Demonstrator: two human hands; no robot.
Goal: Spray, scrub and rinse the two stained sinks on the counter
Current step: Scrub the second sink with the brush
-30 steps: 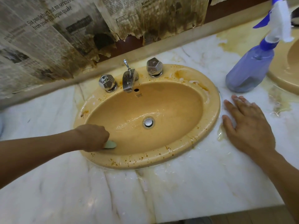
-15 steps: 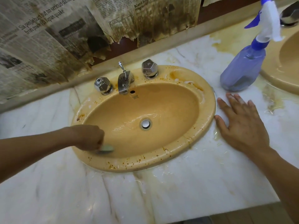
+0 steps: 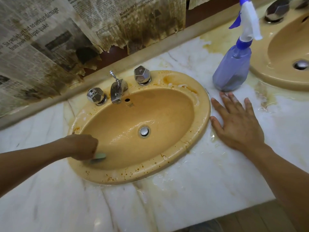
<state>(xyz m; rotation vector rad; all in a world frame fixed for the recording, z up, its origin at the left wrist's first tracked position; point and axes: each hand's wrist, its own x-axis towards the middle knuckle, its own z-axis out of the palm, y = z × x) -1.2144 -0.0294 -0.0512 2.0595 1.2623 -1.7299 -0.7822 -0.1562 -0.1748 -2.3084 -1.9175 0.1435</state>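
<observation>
A tan oval sink (image 3: 203, 121) with brown specks on its rim sits in the marble counter (image 3: 192, 195). My left hand (image 3: 83, 146) grips a pale green sponge (image 3: 99, 157) and presses it against the near-left inner wall of the bowl. My right hand (image 3: 237, 123) lies flat with fingers spread on the wet counter, just right of the sink rim. A second tan sink (image 3: 260, 76) shows at the far right edge. Between the sinks stands a purple spray bottle (image 3: 232, 69) with a white and blue trigger head.
A chrome faucet (image 3: 117, 91) and two faceted chrome knobs (image 3: 96, 96) (image 3: 142, 75) line the sink's back rim. Stained, torn newspaper (image 3: 50, 42) covers the wall behind. Yellow-brown stains mark the counter near the bottle. The counter's front edge runs along the bottom right.
My left hand with the sponge has shifted slightly along the near-left bowl wall. The view has moved, showing more of the right sink. My right hand stays flat on the counter.
</observation>
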